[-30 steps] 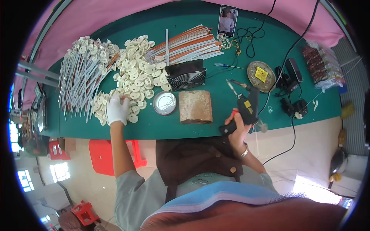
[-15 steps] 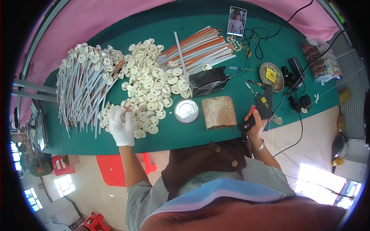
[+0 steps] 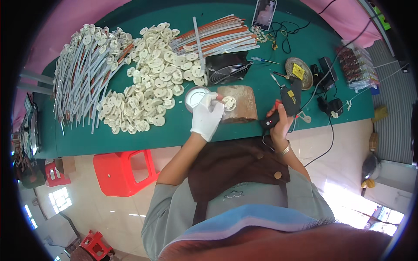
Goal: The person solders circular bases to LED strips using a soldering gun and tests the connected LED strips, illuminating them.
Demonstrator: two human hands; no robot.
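A round cream plastic disc (image 3: 229, 103) is pinched in the fingertips of my left hand (image 3: 206, 118), which wears a white glove with bare fingertips showing. The disc is at the left part of a brown brick-like block (image 3: 245, 102); whether it touches the block I cannot tell. My right hand (image 3: 282, 123) is wrapped around a black soldering gun (image 3: 289, 98) with a yellow label, its thin tip pointing away from me. Just left of the block, partly behind my glove, is a shallow round tin (image 3: 190, 98). A heap of similar discs (image 3: 143, 102) lies farther left.
A black fan (image 3: 227, 68) stands behind the block. Metal strips (image 3: 222, 35) lie beyond it; strips with discs attached (image 3: 82, 82) are bundled far left. A round dish (image 3: 307, 69), a screwdriver (image 3: 263, 59), a phone (image 3: 264, 15), cables and bagged parts (image 3: 357, 65) occupy the right.
My left hand has moved right from the disc heap to the block, bringing a disc. My right hand still holds the soldering gun. The whole view has shifted slightly.
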